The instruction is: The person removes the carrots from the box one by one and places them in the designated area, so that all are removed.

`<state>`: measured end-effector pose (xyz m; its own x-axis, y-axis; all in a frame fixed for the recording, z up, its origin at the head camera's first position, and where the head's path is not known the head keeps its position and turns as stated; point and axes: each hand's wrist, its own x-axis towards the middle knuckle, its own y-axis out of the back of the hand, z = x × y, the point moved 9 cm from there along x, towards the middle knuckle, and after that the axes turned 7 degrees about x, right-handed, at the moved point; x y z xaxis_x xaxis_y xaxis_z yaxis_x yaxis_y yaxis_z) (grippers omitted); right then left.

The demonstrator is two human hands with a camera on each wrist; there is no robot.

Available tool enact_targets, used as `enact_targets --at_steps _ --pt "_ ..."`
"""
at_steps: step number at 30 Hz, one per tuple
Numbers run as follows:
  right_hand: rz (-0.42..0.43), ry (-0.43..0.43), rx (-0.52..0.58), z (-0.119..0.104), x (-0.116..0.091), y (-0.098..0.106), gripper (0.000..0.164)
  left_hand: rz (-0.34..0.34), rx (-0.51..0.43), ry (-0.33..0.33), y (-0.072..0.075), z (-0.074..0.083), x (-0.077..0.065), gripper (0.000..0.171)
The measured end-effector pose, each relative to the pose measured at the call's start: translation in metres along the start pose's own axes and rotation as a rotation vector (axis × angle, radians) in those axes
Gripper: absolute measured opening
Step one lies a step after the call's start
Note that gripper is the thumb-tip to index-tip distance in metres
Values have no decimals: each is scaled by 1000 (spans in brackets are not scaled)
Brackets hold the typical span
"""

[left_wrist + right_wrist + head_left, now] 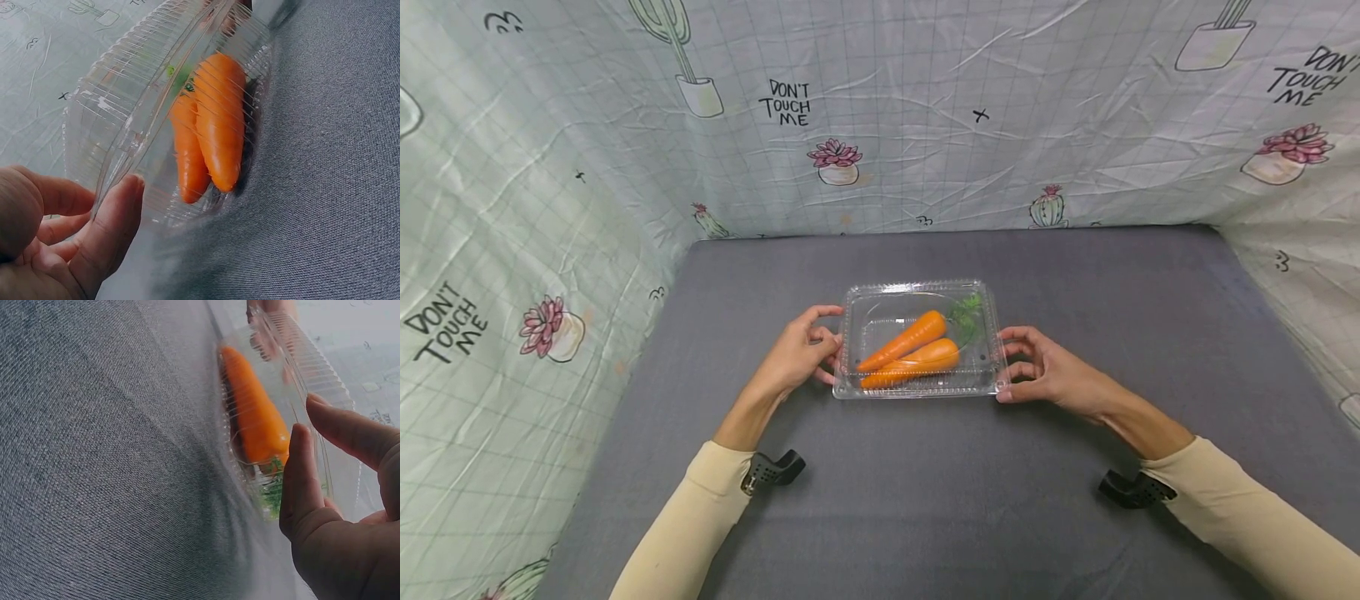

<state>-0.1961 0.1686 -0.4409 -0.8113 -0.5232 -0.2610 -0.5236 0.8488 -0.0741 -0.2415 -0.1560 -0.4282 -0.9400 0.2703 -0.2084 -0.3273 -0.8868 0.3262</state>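
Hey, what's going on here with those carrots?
A person is holding a clear plastic container by its two ends, the left hand pinching the rim at one end and the right hand at the other. Inside lie two orange carrots, side by side, with some green leaves at their thick ends. The lid looks closed, and grey cloth spreads underneath.

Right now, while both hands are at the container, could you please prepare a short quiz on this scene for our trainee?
1. How many carrots lie inside the clear container?
2. True or false: only one hand touches the container.
3. The green leaves lie toward which part of the container: (a) the person's left; (b) the person's right; (c) the middle?

Key: 1. Two. 2. False; the left hand and right hand both pinch its edge. 3. b.
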Motion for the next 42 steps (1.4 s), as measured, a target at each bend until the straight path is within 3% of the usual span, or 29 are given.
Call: enact_targets --at_steps 11,24,42 --pt "24 -4 -34 2 0 2 76 -19 -6 5 -1 0 0 53" --pt "41 87 -51 2 -1 4 66 -16 -7 10 -1 3 -1 52" --pt "44 138 -102 3 -2 8 60 -27 18 13 0 -1 1 52"
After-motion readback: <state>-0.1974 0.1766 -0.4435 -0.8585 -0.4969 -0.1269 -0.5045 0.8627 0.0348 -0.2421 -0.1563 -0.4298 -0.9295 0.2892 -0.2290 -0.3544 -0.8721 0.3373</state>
